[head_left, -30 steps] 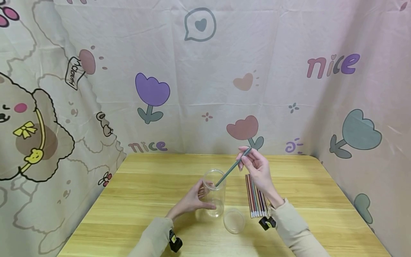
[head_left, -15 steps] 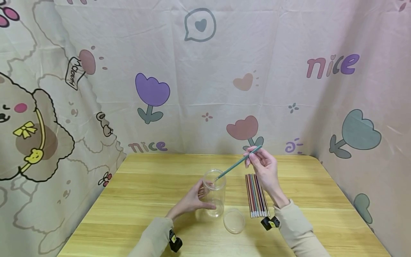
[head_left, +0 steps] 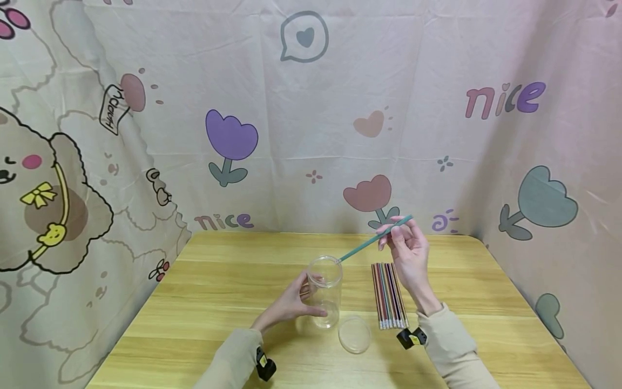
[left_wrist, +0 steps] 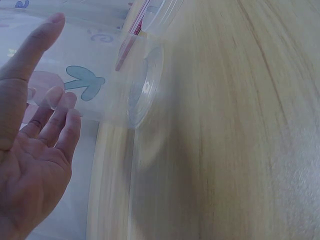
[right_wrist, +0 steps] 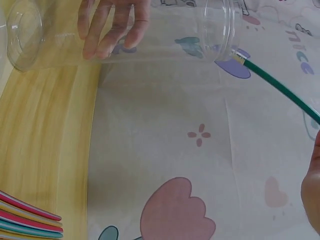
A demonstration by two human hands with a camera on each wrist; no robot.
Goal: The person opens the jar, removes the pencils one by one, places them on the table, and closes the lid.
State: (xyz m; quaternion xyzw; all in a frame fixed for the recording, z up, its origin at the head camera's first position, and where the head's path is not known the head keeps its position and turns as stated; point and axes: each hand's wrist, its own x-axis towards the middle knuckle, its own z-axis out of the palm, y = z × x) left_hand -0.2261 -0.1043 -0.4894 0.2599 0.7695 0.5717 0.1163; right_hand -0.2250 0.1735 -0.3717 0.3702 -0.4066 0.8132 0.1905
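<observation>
My left hand [head_left: 293,302] holds a clear plastic jar [head_left: 332,296] upright on the table, thumb on the near side and fingers round the far side. In the left wrist view its fingers show through the jar wall [left_wrist: 112,75]. My right hand [head_left: 412,254] pinches a green pencil [head_left: 362,248] near its upper end, well above the table. The pencil slants down to the left. Its eraser end [right_wrist: 239,58] is at the jar's rim in the right wrist view; whether they touch I cannot tell. Nothing shows inside the jar.
A row of several coloured pencils [head_left: 390,297] lies right of the jar, eraser ends towards me. The clear round lid [head_left: 355,335] lies between jar and pencils, nearer me. A printed cloth [head_left: 291,135] hangs behind the wooden table [head_left: 194,302].
My right hand has moved right and slightly up, drawing the green pencil's lower end out of the jar's mouth to its rim. The pencil lies flatter. Left hand and jar have stayed put.
</observation>
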